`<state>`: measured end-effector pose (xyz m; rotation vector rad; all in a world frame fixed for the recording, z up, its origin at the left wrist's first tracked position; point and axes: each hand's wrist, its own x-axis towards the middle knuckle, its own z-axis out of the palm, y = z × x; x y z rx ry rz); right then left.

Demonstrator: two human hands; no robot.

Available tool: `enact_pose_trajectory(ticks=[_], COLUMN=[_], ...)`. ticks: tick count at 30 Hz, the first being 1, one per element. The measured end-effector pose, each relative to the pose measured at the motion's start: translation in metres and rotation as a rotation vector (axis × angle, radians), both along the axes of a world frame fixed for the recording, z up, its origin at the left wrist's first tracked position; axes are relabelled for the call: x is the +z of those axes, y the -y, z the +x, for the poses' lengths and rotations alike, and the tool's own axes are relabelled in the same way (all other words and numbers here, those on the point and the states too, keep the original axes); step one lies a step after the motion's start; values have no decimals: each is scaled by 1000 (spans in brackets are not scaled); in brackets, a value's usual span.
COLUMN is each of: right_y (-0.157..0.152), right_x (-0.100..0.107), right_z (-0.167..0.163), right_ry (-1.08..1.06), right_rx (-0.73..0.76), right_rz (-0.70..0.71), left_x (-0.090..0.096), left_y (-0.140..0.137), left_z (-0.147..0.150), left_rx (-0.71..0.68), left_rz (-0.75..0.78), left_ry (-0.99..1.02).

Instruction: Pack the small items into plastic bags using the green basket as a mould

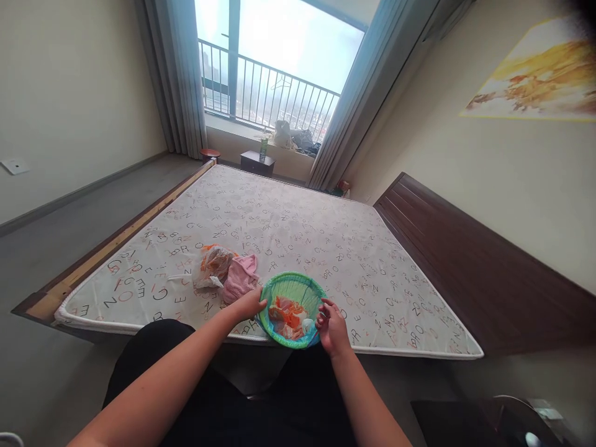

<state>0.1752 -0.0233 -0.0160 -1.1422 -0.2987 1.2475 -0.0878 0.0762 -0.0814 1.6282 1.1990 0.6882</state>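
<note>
A round green wastebasket (pixel 266 318) with a thin plastic liner is held at the mattress's near edge, its open top facing me. Crumpled orange and whitish plastic (pixel 291 318) lies inside it. My left hand (pixel 251 304) is closed on the basket's left rim, the thumb over the edge. My right hand (pixel 333 326) is at the right rim with its fingers curled against the liner's edge. To the left of the basket, a pink cloth (pixel 241 278) lies beside a clear plastic bag (pixel 212 267) with orange and brown contents, both on the mattress.
The letter-patterned mattress (pixel 298 223) rests on a wooden bed frame (pixel 139 220) with a dark headboard (pixel 447 267) at right. Beyond it stand a small dark nightstand (pixel 257 163) with a green glass (pixel 264 148) and a red stool (pixel 210 153). A dark round object (pixel 516 422) is at lower right.
</note>
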Motion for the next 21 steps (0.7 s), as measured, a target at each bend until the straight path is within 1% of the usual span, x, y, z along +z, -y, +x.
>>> enact_pose_trajectory(ticks=[4,6,9,11,14,17,19,21], right_y=[-8,-6,5,14,23,27,27,25], right_x=[-6,-10,-15,-19,-30,-42,-49,-53], right_z=[32,45,60,67,72,70,67,65], right_ry=[-146,-214,-247,-240,-199,-127,-62,-2], right_rx=[-58,-14,107,170,185,221,255,276], right_rz=[-206,-258,-277,-311,-415,-511,-504,-443], left_x=[-2,-3,-3,-1,2,5,4,1], left_y=[-1,-1,-1,0,3,4,4,2], left_z=[3,4,4,4,6,7,6,4], left_rx=[25,46,33,-5,-43,-70,-81,-75], left_rz=[0,-7,3,17,18,40,41,29], left_ry=[-16,-24,-40,-67,-136,-166,-174,-196])
